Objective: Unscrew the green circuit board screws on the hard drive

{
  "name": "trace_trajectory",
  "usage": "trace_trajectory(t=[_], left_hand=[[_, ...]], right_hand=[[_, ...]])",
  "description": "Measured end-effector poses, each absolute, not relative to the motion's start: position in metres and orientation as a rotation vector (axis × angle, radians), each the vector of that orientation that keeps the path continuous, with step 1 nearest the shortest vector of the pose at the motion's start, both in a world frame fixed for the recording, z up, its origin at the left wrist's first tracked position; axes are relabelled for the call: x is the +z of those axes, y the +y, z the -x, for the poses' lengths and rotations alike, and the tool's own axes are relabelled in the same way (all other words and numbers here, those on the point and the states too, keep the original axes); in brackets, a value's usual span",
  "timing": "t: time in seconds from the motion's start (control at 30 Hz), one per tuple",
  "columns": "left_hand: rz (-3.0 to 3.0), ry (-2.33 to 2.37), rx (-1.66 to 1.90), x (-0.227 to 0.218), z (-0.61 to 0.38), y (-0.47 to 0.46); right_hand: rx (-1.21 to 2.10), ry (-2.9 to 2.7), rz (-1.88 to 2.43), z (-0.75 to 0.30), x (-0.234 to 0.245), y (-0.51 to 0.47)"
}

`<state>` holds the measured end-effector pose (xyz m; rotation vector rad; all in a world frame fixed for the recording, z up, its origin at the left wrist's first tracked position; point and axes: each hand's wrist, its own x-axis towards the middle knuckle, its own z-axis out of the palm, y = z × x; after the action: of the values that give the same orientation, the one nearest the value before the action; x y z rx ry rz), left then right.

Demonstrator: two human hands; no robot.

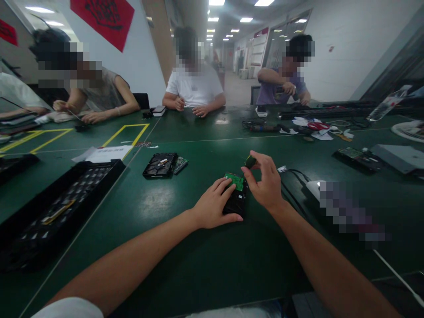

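A hard drive (236, 202) lies on the green table with its green circuit board (236, 180) facing up. My left hand (217, 201) grips it from the left, fingers over the board and thumb along the near edge. Just above the drive's right far corner, my right hand (265, 179) pinches the dark handle of a small screwdriver (251, 161) between thumb and fingers. Its shaft and tip cannot be made out. To the left of the drive sit another black hard drive (160, 165) and a loose circuit board (180, 164).
A long black tray (99, 170) with a few parts in it stands at left. Cables (294, 194) and a pixelated device (344, 212) lie at right. Farther right are an opened drive (357, 159) and a grey box (399, 158). Several people sit across the table.
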<state>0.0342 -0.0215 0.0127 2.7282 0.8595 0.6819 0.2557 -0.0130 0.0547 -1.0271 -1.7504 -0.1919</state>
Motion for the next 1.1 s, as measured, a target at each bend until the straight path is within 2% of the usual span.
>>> trace_trajectory(t=[0.53, 1.1], left_hand=[[-2.752, 0.877, 0.643, 0.0115, -0.0335, -0.0205], [-2.771, 0.889, 0.640, 0.0114, -0.0336, -0.0207]], right_hand=[[-0.292, -1.689, 1.029, -0.2607, 0.0607, -0.0132], [-0.223, -1.757, 1.009, -0.2595, 0.0579, -0.0105]])
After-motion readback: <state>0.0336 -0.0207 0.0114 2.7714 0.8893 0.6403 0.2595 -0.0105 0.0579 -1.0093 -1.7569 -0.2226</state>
